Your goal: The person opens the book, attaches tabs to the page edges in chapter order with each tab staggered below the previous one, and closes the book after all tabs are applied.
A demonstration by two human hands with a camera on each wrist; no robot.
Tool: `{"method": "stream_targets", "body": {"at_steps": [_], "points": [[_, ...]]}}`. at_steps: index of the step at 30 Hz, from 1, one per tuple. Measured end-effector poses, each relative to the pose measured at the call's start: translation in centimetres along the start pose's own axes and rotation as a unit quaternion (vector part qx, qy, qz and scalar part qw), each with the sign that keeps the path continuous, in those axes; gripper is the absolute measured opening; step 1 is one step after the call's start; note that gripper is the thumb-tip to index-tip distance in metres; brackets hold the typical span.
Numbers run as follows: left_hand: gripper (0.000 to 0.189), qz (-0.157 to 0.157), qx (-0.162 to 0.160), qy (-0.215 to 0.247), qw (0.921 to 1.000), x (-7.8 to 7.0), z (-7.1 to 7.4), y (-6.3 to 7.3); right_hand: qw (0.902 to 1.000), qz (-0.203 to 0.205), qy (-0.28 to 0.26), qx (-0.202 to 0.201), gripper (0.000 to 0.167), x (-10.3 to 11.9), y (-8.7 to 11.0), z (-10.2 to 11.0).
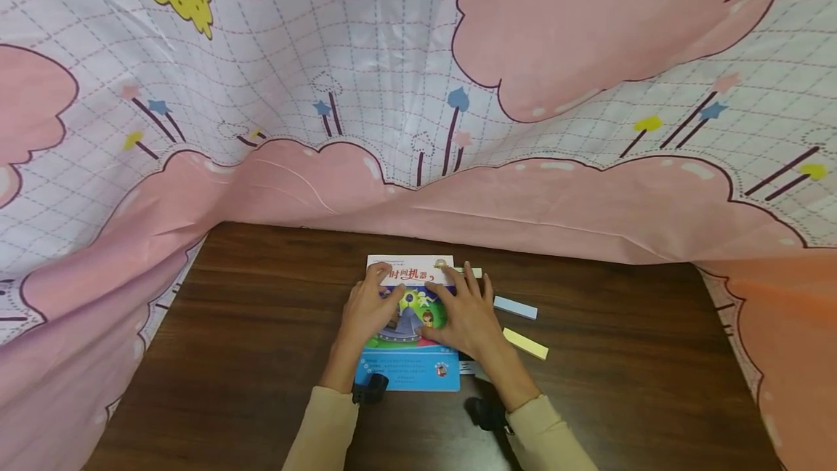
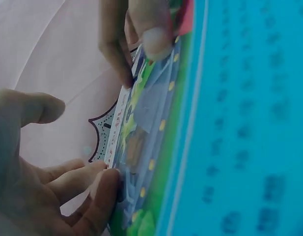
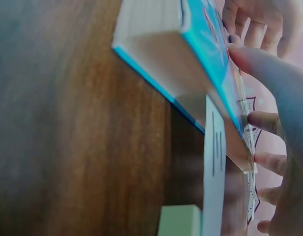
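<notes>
A thick book point(image 1: 408, 369) with a bright picture cover and a blue lower band lies on the dark table. My left hand point(image 1: 368, 311) rests along its left side, fingertips at the upper part of the cover. Spread over the right half is my right hand point(image 1: 467, 315), its fingers reaching toward the top right corner and its thumb on the picture. The left wrist view shows fingers of both hands touching the cover point(image 2: 146, 132). In the right wrist view, a white strip with dark lines point(image 3: 214, 147) stands against the page side of the book.
Right of the book lie a pale blue strip point(image 1: 516, 308) and a yellow strip point(image 1: 526, 344). A light green strip point(image 1: 476, 272) shows behind the right fingers. A pale green block point(image 3: 179, 220) sits beside the lined strip. Patterned cloth point(image 1: 405, 202) hangs round the table.
</notes>
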State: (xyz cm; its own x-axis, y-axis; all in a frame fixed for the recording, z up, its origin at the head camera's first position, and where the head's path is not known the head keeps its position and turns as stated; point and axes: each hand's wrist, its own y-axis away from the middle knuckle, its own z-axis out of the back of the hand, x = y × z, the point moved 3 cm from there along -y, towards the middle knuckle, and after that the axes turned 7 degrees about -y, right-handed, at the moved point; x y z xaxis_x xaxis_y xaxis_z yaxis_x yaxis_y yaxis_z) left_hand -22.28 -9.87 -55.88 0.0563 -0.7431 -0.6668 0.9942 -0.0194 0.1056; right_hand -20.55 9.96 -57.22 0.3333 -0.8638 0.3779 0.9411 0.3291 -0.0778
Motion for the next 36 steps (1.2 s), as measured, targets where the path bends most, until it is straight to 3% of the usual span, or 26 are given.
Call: {"method": "stream_targets", "body": {"at_steps": [7, 14, 20, 26, 32, 36], "points": [[0.057, -0.018, -0.03, -0.041, 0.9986, 0.4, -0.4, 0.3, 1.0, -0.002, -0.007, 0.005, 0.086, -0.1, -0.5, -0.3], [0.048, -0.047, -0.047, -0.068, 0.9954, 0.7, 0.0, -0.5, 0.9999, -0.008, -0.006, 0.005, 0.089, -0.6, -1.2, -0.5], [0.062, -0.084, 0.01, -0.093, 0.9921, 0.8, -0.4, -1.5, 0.9998, -0.005, 0.019, 0.002, 0.094, -1.1, -1.8, -0.6], [0.08, -0.114, 0.08, -0.142, 0.9799, 1.3, -1.4, -1.6, 0.9983, -0.011, 0.051, 0.027, 0.096, -1.0, -1.9, -0.7], [0.086, -0.118, 0.097, -0.158, 0.9755, 1.3, -1.8, -1.5, 0.9962, -0.01, 0.081, 0.03, 0.097, -1.0, -1.8, -0.8], [0.086, -0.114, 0.091, -0.17, 0.9745, 1.5, -2.1, -1.1, 0.9952, -0.009, 0.094, 0.026, 0.097, -0.9, -1.4, -1.3]]}}
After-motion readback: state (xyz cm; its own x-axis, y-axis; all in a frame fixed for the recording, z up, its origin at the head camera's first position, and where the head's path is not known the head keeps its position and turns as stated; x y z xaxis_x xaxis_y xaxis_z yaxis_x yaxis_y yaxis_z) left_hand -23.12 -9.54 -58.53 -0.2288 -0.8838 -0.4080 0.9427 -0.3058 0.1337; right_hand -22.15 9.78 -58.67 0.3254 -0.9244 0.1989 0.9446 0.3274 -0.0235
